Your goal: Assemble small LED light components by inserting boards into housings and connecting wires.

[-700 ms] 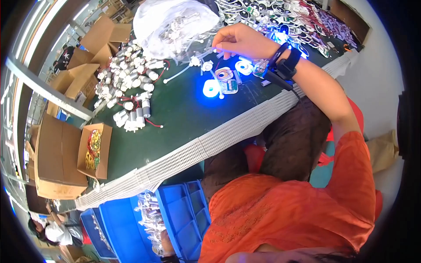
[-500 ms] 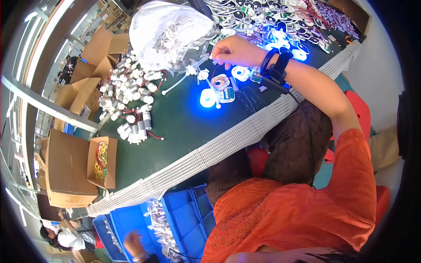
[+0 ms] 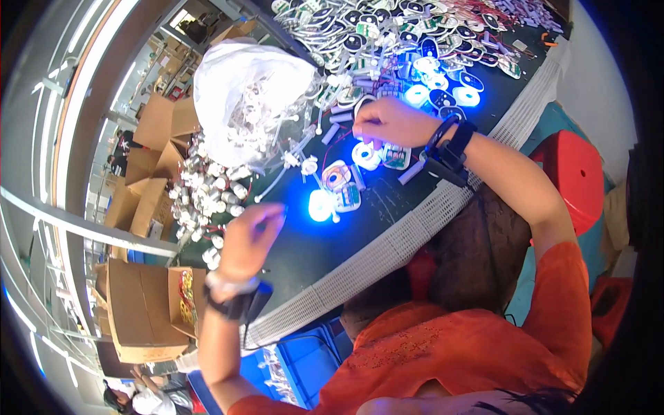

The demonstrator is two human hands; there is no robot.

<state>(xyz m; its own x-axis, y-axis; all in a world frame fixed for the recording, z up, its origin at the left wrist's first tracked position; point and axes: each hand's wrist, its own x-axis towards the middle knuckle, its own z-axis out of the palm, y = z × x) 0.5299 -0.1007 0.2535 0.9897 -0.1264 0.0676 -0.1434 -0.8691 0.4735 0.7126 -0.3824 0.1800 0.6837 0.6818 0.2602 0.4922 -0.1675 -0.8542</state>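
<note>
A blue-glowing round unit (image 3: 366, 156) is lying on the green worktop (image 3: 297, 245) just below a worker's right hand (image 3: 389, 124), with a second glowing unit (image 3: 321, 205) resting nearer the front edge, beside a small green circuit board (image 3: 347, 198). Work is apparently standing partway along: a few pieces are shining, while most of the heap of parts (image 3: 387, 48) at the back is lying unlit, with much seemingly left to handle. How complete any single unit is, the view is not showing. The right hand is hanging palm down, its fingers curling inward toward the left; whether they are gripping anything, one cannot tell. That forearm is reaching in from the right, elbow bent, dark bands circling the wrist. The left hand (image 3: 247, 242) is hovering over the worktop's left part, blurred, thumb and fingers curving toward the right, its forearm rising from the lower edge; whether it is holding a small part is likewise unclear. Farther out, a clear plastic bag (image 3: 242, 83) is bulging with white pieces, a pile of small cylindrical parts (image 3: 207, 190) is spreading beside it, and a blue bin (image 3: 308, 366) is sitting below the edge.
</note>
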